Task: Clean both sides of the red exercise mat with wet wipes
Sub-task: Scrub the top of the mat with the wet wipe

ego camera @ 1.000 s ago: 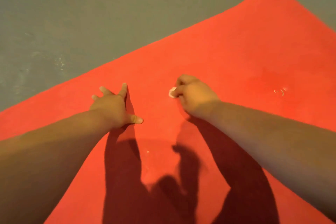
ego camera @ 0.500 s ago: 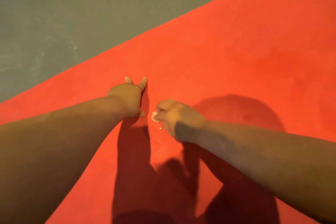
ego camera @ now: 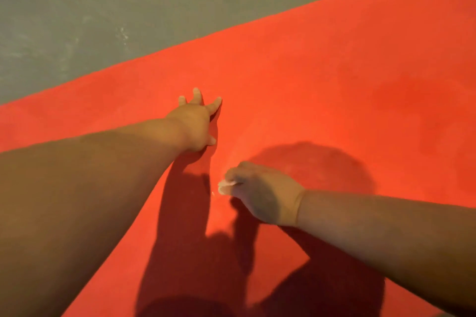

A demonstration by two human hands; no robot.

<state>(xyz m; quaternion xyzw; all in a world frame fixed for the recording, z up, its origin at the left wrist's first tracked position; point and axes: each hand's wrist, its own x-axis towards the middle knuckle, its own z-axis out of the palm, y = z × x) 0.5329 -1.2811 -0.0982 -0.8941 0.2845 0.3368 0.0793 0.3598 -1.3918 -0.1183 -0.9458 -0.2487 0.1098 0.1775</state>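
The red exercise mat [ego camera: 322,80] lies flat on the floor and fills most of the view. My left hand [ego camera: 197,123] presses on the mat with fingers spread straight. Nearer to me and slightly to the right, my right hand [ego camera: 260,192] grips a small balled-up white wet wipe [ego camera: 225,186] against the mat; only a bit of the wipe shows at the fingertips.
Grey concrete floor [ego camera: 103,8] borders the mat's far edge at the upper left. Shadows of my head and arms fall across the near part of the mat.
My right hand has drawn the wipe toward me across the mat, from level with the left hand to below it. The left hand stays planted with fingers spread.
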